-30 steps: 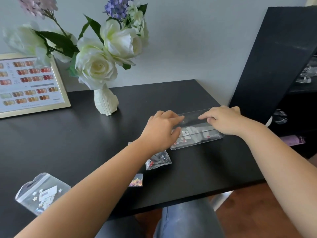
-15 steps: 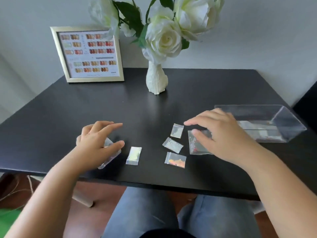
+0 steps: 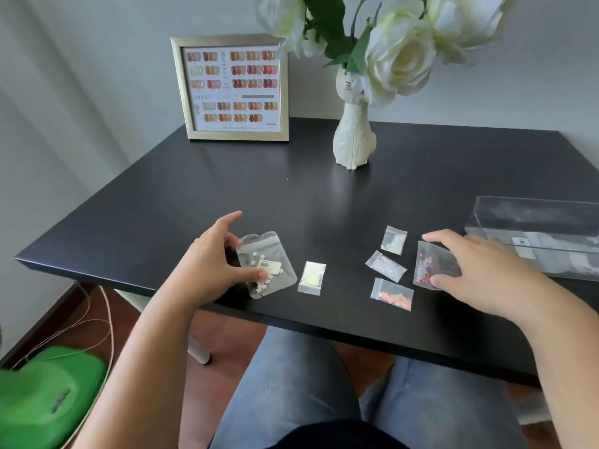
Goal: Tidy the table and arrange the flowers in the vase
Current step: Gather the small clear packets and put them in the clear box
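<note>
My left hand (image 3: 212, 259) grips a frosted zip bag of white flower sequins (image 3: 267, 265), tilted up off the black table (image 3: 227, 196). My right hand (image 3: 483, 273) pinches a clear bag of red and white sequins (image 3: 432, 265) that lies flat on the table. Between the hands lie several small sequin packets: a pale yellow one (image 3: 311, 277), an orange one (image 3: 393, 293) and two clear ones (image 3: 385, 265) (image 3: 394, 239). A white cat-shaped vase (image 3: 353, 140) with white roses (image 3: 400, 59) stands at the back.
A clear plastic box (image 3: 538, 234) holding a few items sits at the right edge of the table. A gold picture frame with nail colour samples (image 3: 231, 89) leans on the wall at the back. A green object (image 3: 48, 396) and cords lie on the floor at left.
Both hands left the clear box. The left hand took hold of the frosted zip bag and lifted its edge; the right hand closed on the red sequin bag. The view swung left.
</note>
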Available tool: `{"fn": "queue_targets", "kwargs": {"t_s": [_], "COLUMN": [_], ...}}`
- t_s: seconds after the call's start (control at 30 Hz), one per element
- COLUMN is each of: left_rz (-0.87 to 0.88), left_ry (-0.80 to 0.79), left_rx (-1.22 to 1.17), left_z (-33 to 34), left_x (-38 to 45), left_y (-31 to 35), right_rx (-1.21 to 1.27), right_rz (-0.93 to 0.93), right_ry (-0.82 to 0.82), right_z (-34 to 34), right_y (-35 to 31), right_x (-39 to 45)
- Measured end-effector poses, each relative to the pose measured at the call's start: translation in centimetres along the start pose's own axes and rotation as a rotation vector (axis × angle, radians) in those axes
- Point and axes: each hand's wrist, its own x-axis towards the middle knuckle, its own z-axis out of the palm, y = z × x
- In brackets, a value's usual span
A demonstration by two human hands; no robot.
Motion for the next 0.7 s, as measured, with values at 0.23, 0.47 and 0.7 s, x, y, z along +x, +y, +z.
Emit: {"fn": "queue_targets", "kwargs": {"t_s": [0.23, 0.47, 0.7], "left_rz": [0.051, 0.108, 0.347], "left_ry": [0.048, 0.194, -0.140], "left_rx": [-0.273, -0.698, -0.732], "left_z": [1.0, -0.2, 5.6], "left_x": [0.8, 2.1, 2.6], "left_y": [0.5, 5.1, 15.0], "right_rx": [0.159, 0.392, 0.463], "right_rz": [0.016, -0.001, -0.112], "right_ry": [0.183, 0.360, 0.560], "right_z": [0.7, 0.6, -1.1], "right_y": [0.3, 0.6, 2.3], "right_x": [-0.7, -2.3, -5.1]}}
